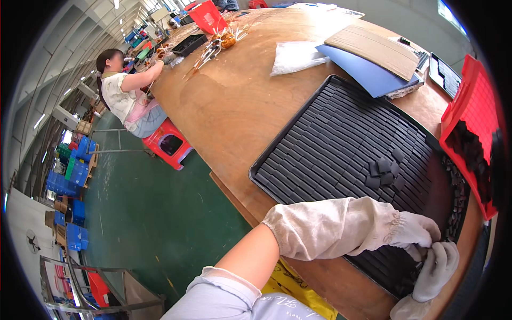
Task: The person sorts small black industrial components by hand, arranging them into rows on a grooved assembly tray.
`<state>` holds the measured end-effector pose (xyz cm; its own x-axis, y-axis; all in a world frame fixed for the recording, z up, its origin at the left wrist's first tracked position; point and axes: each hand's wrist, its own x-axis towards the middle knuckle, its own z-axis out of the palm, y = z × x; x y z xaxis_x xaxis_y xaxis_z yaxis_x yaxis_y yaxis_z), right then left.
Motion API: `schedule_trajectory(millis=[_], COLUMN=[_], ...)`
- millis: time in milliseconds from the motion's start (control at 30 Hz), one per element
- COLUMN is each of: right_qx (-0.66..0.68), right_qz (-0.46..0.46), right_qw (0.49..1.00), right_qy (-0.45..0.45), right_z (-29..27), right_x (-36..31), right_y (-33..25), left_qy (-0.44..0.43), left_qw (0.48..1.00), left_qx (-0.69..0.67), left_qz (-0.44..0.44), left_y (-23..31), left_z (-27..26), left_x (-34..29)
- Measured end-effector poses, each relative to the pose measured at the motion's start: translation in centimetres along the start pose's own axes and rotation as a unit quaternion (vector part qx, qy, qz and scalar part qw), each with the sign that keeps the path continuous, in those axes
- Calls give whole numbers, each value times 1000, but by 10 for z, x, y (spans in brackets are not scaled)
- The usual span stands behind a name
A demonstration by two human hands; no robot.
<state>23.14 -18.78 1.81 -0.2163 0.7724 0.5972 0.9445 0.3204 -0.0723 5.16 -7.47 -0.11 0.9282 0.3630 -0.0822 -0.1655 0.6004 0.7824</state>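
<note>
A large black tray (pixel 298 128) lies on the table in front of me, lined with neat rows of small black rectangular pieces (pixel 341 144). Several loose black pieces (pixel 384 172) are heaped on top of the rows. Over the tray's near right part, my left hand (pixel 418 230), in a whitish glove and a pale sleeve cover, has its fingers curled in a pinch. My right hand (pixel 438 269), also gloved, meets it fingertip to fingertip with bent fingers. Whatever sits between the fingertips is too small and hidden to name.
A red basket (pixel 469 133) with black pieces tilts at the tray's right edge. Cardboard (pixel 373 50), a blue sheet (pixel 362 69) and a white bag (pixel 298 56) lie beyond the tray. A person (pixel 128 96) sits at the table's far left on a red stool (pixel 168 144).
</note>
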Motion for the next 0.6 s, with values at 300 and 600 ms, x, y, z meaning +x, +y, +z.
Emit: schedule_trajectory(millis=[300,600], right_qx=[-111,-63], right_qz=[-48,-54], right_qw=[992,996], right_qy=[34,12], right_z=[-10,-10], right_x=[6,4], right_y=[-2,-3], left_qy=[104,80], left_qw=[913,932], left_qx=[389,350], left_qz=[67,44], left_y=[10,9], left_z=[7,4], left_x=[-1,-3])
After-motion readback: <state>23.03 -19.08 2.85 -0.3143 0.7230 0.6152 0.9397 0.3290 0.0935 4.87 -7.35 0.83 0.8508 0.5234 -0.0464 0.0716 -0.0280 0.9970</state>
